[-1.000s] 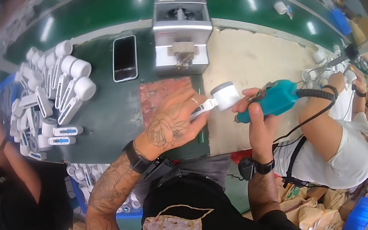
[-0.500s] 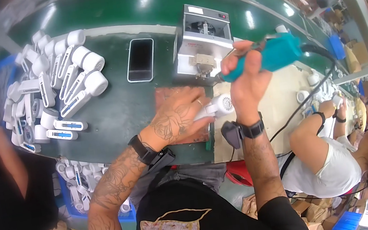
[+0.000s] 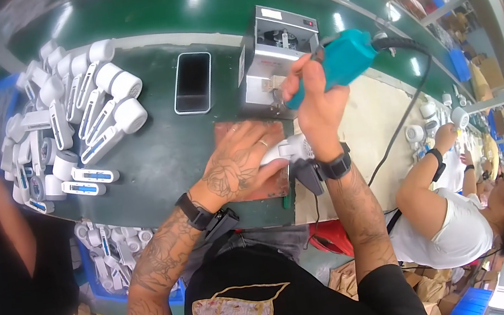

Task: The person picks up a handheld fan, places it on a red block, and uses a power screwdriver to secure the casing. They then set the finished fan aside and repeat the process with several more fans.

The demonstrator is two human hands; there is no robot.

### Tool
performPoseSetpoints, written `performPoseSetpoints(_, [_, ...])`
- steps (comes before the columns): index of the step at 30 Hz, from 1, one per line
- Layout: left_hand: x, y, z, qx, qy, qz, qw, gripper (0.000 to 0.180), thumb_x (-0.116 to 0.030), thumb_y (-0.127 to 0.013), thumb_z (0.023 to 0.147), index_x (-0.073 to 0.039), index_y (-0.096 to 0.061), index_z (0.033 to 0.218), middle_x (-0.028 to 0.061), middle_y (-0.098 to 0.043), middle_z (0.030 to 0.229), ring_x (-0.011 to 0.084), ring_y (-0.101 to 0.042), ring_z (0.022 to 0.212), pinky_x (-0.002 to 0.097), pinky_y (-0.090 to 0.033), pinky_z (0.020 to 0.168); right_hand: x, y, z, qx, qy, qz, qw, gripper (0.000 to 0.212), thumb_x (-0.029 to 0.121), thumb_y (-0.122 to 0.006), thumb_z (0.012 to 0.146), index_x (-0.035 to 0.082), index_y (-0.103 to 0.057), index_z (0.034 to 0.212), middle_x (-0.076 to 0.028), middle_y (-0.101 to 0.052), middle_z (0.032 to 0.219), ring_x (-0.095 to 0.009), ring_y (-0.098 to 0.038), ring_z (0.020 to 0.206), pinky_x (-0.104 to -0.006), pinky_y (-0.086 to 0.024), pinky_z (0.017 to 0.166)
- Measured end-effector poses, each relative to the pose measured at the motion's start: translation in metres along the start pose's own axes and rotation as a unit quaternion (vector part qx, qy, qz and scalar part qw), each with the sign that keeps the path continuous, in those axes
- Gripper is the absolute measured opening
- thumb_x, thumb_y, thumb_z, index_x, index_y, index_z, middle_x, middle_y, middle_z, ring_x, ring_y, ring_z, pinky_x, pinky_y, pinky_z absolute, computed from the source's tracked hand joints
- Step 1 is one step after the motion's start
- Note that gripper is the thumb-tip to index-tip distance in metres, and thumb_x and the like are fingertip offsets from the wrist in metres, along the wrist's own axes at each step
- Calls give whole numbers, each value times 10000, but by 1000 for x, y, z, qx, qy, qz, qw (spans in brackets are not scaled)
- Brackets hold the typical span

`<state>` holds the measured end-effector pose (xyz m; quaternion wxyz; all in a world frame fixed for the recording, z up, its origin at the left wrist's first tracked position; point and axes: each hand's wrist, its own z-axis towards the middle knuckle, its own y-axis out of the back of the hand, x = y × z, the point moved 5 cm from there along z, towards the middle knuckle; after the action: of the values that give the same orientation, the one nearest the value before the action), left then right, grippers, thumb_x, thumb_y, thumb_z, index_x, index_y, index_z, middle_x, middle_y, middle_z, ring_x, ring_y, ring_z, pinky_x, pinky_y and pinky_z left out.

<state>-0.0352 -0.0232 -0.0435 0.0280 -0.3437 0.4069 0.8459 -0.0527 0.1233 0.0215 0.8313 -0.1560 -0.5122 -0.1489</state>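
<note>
On a reddish-brown pad [image 3: 270, 189], my left hand [image 3: 240, 159] is closed around a white handheld fan [image 3: 293, 149], its round head pointing right. Gripped in my right hand [image 3: 320, 104] is a teal electric screwdriver [image 3: 345, 60] with a black cable, held tilted with its lower end toward the front of a grey screw feeder [image 3: 267, 66]. My fingers hide the screwdriver's tip, so contact with the feeder is unclear. The right wrist partly covers the fan's head.
White handheld fans [image 3: 115, 83] are heaped on the left of the green table. A phone [image 3: 193, 82] lies beside the feeder. More fans fill a blue crate [image 3: 97, 284] below. Co-workers sit on both sides; one wears a white shirt [image 3: 438, 227]. Cardboard [image 3: 386, 129] covers the right side.
My right hand has moved left with the screwdriver, which is now more steeply tilted and closer to the feeder's front. My left hand and the fan have barely moved.
</note>
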Motion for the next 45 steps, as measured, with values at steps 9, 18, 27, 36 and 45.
performPoseSetpoints(9, [0, -1, 1, 8, -9, 21, 1000, 487, -331, -699, 851, -68, -627, 1255, 100, -607, 1117, 312, -557, 1048, 436, -444, 907, 19, 22, -38, -21, -41, 0, 999, 584, 527, -646, 917, -44, -555, 1002, -65, -514, 655, -174, -522, 568, -300, -427, 537])
performPoseSetpoints(18, [-2, -2, 3, 23, -4, 5, 1000, 458, -336, -696, 855, -80, -632, 1230, 105, -601, 1136, 319, -552, 1048, 447, -442, 907, 5, 24, -44, -8, -72, 36, 997, 530, 483, -647, 928, -33, -529, 956, -75, -511, 665, -184, -514, 581, -317, -434, 546])
performPoseSetpoints(27, [-5, -2, 6, 44, -15, 45, 998, 474, -342, -633, 898, -17, -587, 1240, 127, -589, 1181, 304, -537, 1112, 436, -415, 984, -5, 24, -47, -7, -58, 45, 997, 462, 437, -638, 946, -4, -503, 925, -87, -517, 674, -187, -504, 577, -322, -432, 542])
performPoseSetpoints(36, [-1, -1, 1, 22, 1, 36, 999, 437, -386, -662, 874, -97, -635, 1202, 89, -596, 1166, 296, -550, 1072, 448, -436, 943, 12, 13, -20, -3, -49, 4, 999, 410, 382, -598, 987, -25, -551, 1007, -80, -543, 690, -181, -552, 612, -312, -453, 560])
performPoseSetpoints(45, [-10, 5, 3, 22, -25, 15, 999, 426, -302, -632, 865, -46, -610, 1206, 121, -593, 1162, 306, -538, 1079, 434, -423, 953, -8, 3, 9, -22, 53, 33, 998, 322, 303, -594, 996, -6, -531, 928, -71, -545, 675, -165, -538, 582, -296, -446, 553])
